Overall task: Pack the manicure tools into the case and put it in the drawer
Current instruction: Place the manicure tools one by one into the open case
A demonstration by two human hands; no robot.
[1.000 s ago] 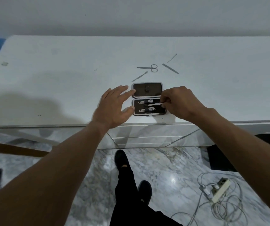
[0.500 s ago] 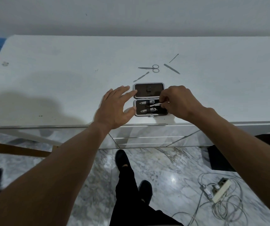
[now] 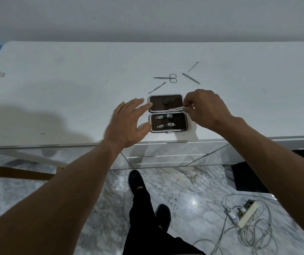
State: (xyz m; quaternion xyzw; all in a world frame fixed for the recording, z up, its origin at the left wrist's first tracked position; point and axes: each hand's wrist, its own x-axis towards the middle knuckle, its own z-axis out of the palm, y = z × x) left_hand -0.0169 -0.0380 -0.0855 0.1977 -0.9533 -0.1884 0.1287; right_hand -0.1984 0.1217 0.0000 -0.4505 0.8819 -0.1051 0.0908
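Your case (image 3: 180,124) lies open at the table's (image 3: 55,92) near edge. Your left hand (image 3: 127,126), fingers straight and spread, touches its left side. Your right hand (image 3: 207,109) pinches a thin tool (image 3: 176,108) over the far half. Two clippers (image 3: 164,117) sit in the near half.

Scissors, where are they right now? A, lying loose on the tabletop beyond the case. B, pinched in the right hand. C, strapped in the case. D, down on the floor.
A: the scissors lie loose on the tabletop beyond the open case; the right hand pinches a slim tool instead.
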